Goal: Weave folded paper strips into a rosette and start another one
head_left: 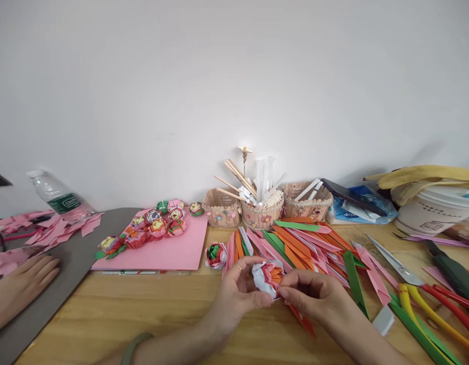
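Near the table's front, my left hand (242, 291) holds a paper flower (265, 278) with white outer petals and a red and orange middle, thumb and fingers round its left side. The fingertips of my right hand (308, 294) pinch the flower's right edge. Folded paper strips (295, 248) in orange, pink, green and white lie in a pile just behind my hands. One finished-looking flower (216, 254) with a green middle sits left of the pile. Several more flowers (157, 227) rest on pink paper (181, 256) at the left.
Three decorated baskets (262, 213) with sticks stand by the wall. Scissors (405, 274) lie at the right, near a white tub (432, 210). At the left are a bottle (63, 200), pink scraps (63, 228) and another person's hand (25, 286) on a grey mat (73, 268).
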{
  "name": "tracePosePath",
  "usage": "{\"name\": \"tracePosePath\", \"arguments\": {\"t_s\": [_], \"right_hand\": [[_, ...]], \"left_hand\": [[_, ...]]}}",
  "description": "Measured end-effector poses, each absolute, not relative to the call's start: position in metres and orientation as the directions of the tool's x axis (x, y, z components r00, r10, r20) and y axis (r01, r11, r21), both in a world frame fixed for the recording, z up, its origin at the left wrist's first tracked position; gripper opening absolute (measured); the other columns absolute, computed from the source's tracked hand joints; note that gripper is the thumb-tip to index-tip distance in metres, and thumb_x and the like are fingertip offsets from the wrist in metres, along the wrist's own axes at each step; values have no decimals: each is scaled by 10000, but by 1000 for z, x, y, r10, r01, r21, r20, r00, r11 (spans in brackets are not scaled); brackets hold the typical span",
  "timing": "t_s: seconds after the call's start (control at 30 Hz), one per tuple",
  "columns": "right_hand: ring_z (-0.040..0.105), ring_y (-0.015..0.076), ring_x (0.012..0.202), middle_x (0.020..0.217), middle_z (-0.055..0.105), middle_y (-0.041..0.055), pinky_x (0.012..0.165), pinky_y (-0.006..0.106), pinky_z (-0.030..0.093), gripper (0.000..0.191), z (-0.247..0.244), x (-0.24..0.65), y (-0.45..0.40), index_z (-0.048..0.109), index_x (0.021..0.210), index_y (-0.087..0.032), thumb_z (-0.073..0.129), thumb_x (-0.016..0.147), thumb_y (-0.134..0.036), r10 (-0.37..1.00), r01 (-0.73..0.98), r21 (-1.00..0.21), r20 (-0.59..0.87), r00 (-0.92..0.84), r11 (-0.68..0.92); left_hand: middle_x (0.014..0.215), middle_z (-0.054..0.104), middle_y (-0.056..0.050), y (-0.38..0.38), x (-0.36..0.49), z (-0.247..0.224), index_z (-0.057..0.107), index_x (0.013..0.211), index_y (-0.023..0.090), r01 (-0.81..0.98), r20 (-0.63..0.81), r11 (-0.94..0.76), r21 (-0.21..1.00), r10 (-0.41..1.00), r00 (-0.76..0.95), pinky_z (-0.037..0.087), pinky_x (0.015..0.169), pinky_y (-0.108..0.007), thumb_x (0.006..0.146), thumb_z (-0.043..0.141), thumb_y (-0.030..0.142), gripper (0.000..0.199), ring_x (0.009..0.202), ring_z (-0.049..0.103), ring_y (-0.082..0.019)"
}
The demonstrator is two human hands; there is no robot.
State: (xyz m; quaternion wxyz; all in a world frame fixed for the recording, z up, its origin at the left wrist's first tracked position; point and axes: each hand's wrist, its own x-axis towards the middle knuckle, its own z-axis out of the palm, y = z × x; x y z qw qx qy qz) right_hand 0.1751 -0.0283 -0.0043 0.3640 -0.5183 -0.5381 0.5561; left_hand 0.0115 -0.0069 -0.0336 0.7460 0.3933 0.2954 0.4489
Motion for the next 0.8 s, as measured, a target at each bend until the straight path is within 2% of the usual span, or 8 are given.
{"name": "tracePosePath", "arguments": {"t_s": [0.13, 0.23, 0.33, 0.43, 0.5, 0.6, 0.8], "right_hand": [[416, 103, 528, 600, 511, -17, 480, 212, 321, 329, -2, 176, -29, 562, 652, -168, 581, 709, -491, 964, 220, -972, -133, -229, -82], [488, 136, 620, 669, 546, 4, 551, 231, 375, 298, -2, 178, -32, 553, 706, -183, 454, 836, -432, 964, 342, -936, -8, -268, 88], [537, 153, 701, 767, 585, 24, 628, 256, 402, 245, -6, 180, -34, 550, 802, -198, 360, 908, -311, 940, 503, -811, 157, -304, 298], [556, 157, 691, 807, 599, 36, 616, 267, 412, 217, -10, 181, -36, 547, 844, -204, 344, 910, -245, 918, 610, -689, 248, -309, 391], [559, 149, 668, 782, 607, 29, 597, 256, 415, 194, -11, 181, -35, 553, 812, -203, 379, 893, -225, 918, 612, -684, 269, -293, 396], [533, 125, 605, 681, 596, 5, 544, 223, 402, 166, -10, 181, -32, 573, 726, -195, 464, 849, -219, 936, 538, -770, 229, -269, 343], [423, 80, 494, 578, 515, -32, 443, 190, 321, 144, -9, 179, -29, 557, 666, -165, 550, 773, -261, 973, 316, -947, -22, -230, 53]], "left_hand": [[832, 649, 11, -7, 12, -33, 613, 947, 205, -437, -108, 314, 843, 894, 434, 439, 644, -197, 512, 807, 129, 483, 737, 551, -95], [860, 640, 3, -6, 12, -31, 612, 944, 206, -427, -131, 325, 844, 897, 423, 447, 623, -197, 509, 811, 150, 482, 752, 550, -105], [889, 630, -7, -6, 12, -29, 604, 952, 210, -411, -143, 322, 853, 901, 410, 455, 582, -201, 516, 809, 176, 483, 763, 550, -122], [893, 622, -4, -7, 12, -30, 606, 956, 210, -394, -130, 301, 869, 905, 405, 461, 598, -205, 534, 799, 170, 466, 762, 545, -118], [874, 624, 4, -6, 11, -32, 612, 953, 210, -393, -107, 279, 876, 907, 407, 458, 638, -203, 545, 793, 154, 450, 761, 547, -107], [874, 638, 7, -5, 11, -35, 617, 954, 212, -410, -51, 241, 880, 905, 422, 452, 676, -203, 561, 782, 137, 433, 767, 565, -103], [889, 674, 4, -5, 11, -35, 612, 958, 224, -423, 11, 219, 879, 879, 477, 454, 717, -220, 585, 767, 132, 414, 795, 595, -113]]}}
